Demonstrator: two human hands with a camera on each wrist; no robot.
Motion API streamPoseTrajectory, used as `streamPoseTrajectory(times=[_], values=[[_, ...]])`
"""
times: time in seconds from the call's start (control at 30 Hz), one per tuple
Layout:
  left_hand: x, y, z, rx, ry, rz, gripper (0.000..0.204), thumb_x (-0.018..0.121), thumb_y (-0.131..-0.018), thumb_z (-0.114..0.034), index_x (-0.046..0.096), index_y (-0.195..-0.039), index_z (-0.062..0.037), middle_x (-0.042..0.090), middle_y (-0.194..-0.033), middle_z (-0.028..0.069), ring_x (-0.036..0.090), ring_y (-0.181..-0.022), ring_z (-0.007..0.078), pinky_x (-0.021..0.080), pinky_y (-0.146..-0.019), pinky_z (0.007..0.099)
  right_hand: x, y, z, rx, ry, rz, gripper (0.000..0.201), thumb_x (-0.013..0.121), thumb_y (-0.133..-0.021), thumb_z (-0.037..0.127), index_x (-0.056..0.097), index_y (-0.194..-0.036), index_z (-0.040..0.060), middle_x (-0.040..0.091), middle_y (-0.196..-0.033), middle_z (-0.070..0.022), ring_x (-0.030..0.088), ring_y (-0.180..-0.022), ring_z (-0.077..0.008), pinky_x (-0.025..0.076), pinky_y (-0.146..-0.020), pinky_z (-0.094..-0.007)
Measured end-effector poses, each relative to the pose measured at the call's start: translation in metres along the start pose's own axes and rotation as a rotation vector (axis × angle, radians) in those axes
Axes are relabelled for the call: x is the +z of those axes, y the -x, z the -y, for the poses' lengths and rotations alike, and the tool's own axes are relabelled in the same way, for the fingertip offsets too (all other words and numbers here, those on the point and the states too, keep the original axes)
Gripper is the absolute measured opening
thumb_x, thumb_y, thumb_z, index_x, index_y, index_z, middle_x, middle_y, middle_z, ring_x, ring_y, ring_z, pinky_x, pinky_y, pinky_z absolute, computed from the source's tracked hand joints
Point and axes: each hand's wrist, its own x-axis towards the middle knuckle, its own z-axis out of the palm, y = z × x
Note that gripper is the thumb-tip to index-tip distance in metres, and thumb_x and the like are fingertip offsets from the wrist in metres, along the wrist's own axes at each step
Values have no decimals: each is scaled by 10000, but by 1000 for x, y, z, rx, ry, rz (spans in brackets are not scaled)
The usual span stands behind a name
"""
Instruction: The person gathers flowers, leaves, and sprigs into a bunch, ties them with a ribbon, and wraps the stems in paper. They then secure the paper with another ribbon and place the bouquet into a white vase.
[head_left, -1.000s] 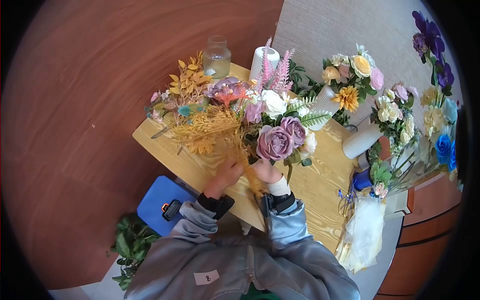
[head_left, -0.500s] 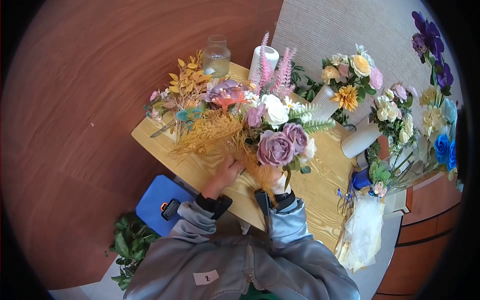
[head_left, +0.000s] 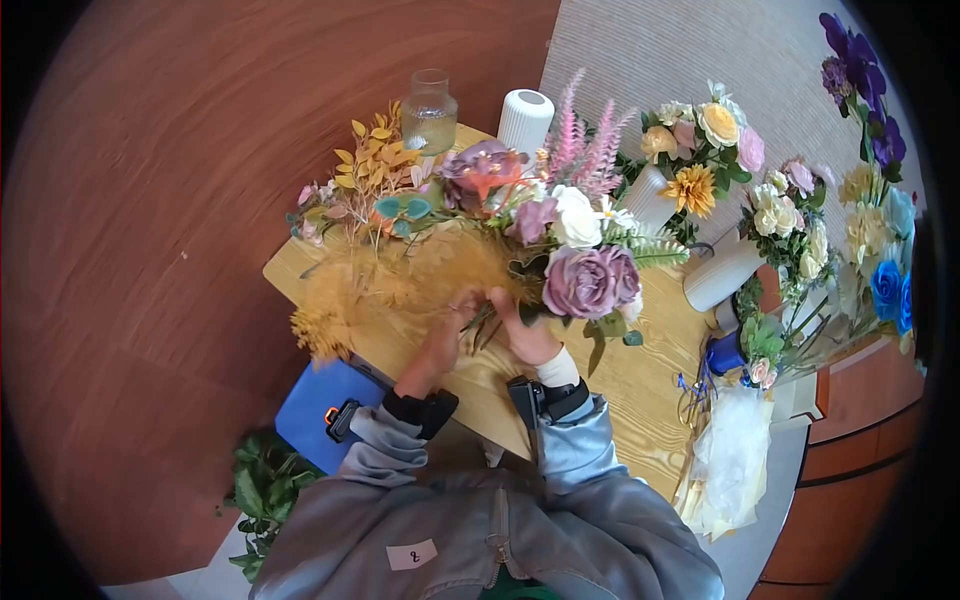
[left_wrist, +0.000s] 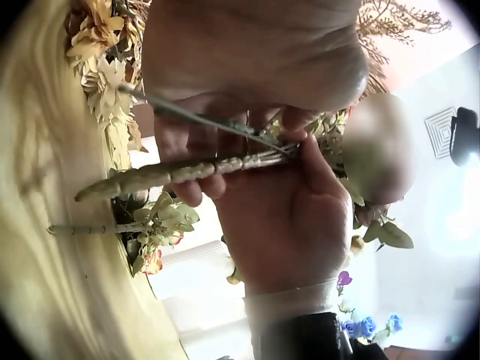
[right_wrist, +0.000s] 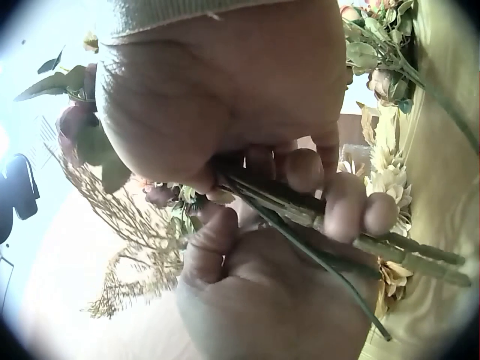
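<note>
Right hand (head_left: 533,340) curled round the stems (right_wrist: 420,262) of a bouquet (head_left: 585,280) above the table (head_left: 640,420); left hand (head_left: 435,345) alongside, can't tell its grip. 2 white vases (head_left: 722,278) by the table's right edge hold flowers (head_left: 785,220); glass jar (head_left: 430,127), ribbed vase (head_left: 525,122) at its far edge.

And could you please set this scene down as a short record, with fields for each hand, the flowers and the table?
Right hand: holds the flower stems
Left hand: at the stems; exact grip partly hidden
Flowers beyond the hands: mauve roses, white bloom, pink spikes
Blurred: yellow foliage
Table: wooden
Far side: clear glass vase, white ribbed vase
Right side: pale sheets
</note>
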Motion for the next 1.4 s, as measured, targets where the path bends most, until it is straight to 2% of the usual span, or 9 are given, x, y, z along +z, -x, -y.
streamPoseTrajectory(times=[0.1, 0.53, 0.7, 0.73, 0.83, 0.87, 1.0, 1.1, 1.4], values=[[-10, -14, -23, -209, 186, -99, 95, 375, -824, -179, 404, -820, -89, 350, -542, -29, 316, -447, 69, 273, -407, 212, -2, -3, -3, -152, -363, -125, 293, 405, -901, 140, 448, -1166, 23, 495, -1132, -92, 439, -1047, -175, 312, -915, -289], [-69, -46, 2, -419, 190, -241, 85, 376, -768, -97, 373, -684, -104, 291, -495, -21, 274, -377, 58, 188, -334, 216, -7, 17, -29, -106, 106, -243, 353, 450, -818, 60, 404, -1163, 6, 493, -1143, -105, 456, -1050, -188, 352, -893, -314], [-61, -44, 39, 178, -836, 24, 206, 426, -799, -256, 523, -751, -80, 476, -695, 46, 432, -505, 130, 357, -428, 237, -25, 51, -51, -82, 81, -269, 352, 459, -820, 78, 401, -1160, 8, 495, -1133, -99, 455, -1042, -184, 352, -888, -309], [-56, -41, 31, 33, -986, 76, 257, 482, -772, -270, 571, -863, -47, 515, -871, 98, 500, -696, 200, 438, -634, 297, -19, 71, -56, -81, 87, -274, 351, 459, -819, 81, 402, -1158, 9, 494, -1130, -98, 455, -1040, -184, 353, -886, -309], [-50, -37, 83, 161, -984, 164, 153, 466, -758, -106, 569, -838, -26, 584, -789, 175, 562, -734, 338, 430, -623, 419, -2, 70, -60, -80, 108, -286, 348, 462, -817, 90, 403, -1152, 12, 494, -1122, -96, 455, -1034, -184, 354, -883, -309], [-67, -30, 75, -178, -222, 369, 286, 499, -764, -323, 565, -828, -53, 483, -1015, 116, 473, -912, 233, 396, -817, 315, -4, 61, -60, -81, 115, -288, 348, 463, -817, 93, 404, -1150, 13, 493, -1120, -95, 455, -1032, -184, 354, -881, -309], [2, -13, -10, 204, -615, -103, 123, 437, -756, -88, 484, -752, 26, 541, -698, 191, 502, -620, 358, 378, -553, 435, 2, 75, -74, -84, 139, -296, 344, 466, -815, 105, 406, -1142, 17, 492, -1109, -92, 456, -1023, -183, 356, -876, -309], [-8, -26, 12, -94, -585, 165, 216, 491, -752, -30, 522, -963, -65, 473, -1005, 91, 426, -1000, 211, 354, -864, 319, -6, 72, -83, -81, 155, -299, 342, 469, -813, 114, 407, -1136, 20, 491, -1102, -90, 456, -1017, -183, 357, -872, -309], [-1, -17, 20, 71, -376, 205, 83, 450, -804, -33, 499, -870, -38, 482, -810, 32, 482, -769, 142, 395, -679, 273, 1, 98, -115, -74, 194, -299, 335, 477, -808, 140, 411, -1117, 28, 488, -1079, -82, 456, -999, -183, 361, -861, -308]])
